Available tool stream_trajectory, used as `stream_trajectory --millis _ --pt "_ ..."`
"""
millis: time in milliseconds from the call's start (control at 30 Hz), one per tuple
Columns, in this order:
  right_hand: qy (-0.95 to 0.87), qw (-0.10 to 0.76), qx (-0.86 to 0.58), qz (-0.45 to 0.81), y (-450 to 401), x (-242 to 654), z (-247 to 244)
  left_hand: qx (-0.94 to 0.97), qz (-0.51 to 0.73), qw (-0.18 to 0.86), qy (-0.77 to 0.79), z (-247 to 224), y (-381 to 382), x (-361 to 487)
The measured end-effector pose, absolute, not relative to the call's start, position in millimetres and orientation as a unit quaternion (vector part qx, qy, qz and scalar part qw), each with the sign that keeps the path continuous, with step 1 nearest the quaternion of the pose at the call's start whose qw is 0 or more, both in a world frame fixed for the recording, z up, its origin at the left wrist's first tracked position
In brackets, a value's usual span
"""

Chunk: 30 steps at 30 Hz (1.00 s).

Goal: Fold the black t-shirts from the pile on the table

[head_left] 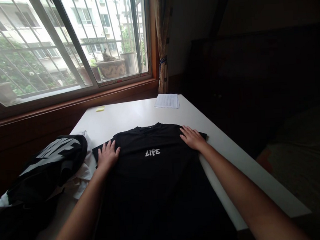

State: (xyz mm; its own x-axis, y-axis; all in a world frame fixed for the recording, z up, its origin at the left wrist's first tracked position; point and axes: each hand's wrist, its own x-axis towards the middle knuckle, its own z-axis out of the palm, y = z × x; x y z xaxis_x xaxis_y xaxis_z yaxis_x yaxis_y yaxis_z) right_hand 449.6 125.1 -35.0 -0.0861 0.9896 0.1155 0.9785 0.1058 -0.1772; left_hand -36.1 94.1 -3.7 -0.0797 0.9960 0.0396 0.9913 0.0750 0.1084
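And here we are above a white table [132, 112], with a black T-shirt [159, 193] spread out flat across its middle and running down toward six o'clock, its neckline [148, 127] up at twelve and the small pale lettering [152, 152] sitting just below that. Over at ten o'clock, the left hand [107, 155] lies palm down, open, fingers fanned apart, pressing on the shirt where the left-hand sleeve meets the body; it rests there without gripping. Across at about two o'clock, the right hand [192, 136] mirrors it: open, palm down, fingers loosely spread over the shoulder and sleeve area, with nothing closed in its grasp, and the sleeve end [203, 135] poking out beyond it. Both forearms reach up from the lower corners, the left from seven o'clock, the right from five. Out at nine o'clock there's a rumpled pile of black and white clothes [55, 156], big grey print on top, near the left hand but apart from it. Up at the table's far side, a small yellow note [100, 108] lies at eleven o'clock, and some printed papers [167, 101] lie toward one, close to the hanging patterned curtain [161, 35]. Beyond, at eleven, a barred window [61, 42] lets in daylight, a potted plant [111, 67] outside it.
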Motion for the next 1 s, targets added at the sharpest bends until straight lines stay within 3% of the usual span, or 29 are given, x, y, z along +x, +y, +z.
stream_trajectory --millis 467,667,767,1000 --pt "-0.747 0.101 -0.657 0.009 75.0 456.8 -38.7 0.632 -0.035 0.047 0.773 -5.1 14.1 -36.3" --pt "-0.771 0.15 -0.617 -0.042 82.5 418.9 -19.7 0.751 -0.006 -0.077 0.655 14.9 35.5 -14.2" --pt "-0.799 0.155 -0.581 -0.019 93.3 376.5 -14.1 0.798 0.015 -0.037 0.601 14.5 57.9 20.4" --pt "-0.788 0.1 -0.603 0.074 121.6 326.6 -20.2 0.76 0.036 0.034 0.648 -4.4 104.4 47.3"
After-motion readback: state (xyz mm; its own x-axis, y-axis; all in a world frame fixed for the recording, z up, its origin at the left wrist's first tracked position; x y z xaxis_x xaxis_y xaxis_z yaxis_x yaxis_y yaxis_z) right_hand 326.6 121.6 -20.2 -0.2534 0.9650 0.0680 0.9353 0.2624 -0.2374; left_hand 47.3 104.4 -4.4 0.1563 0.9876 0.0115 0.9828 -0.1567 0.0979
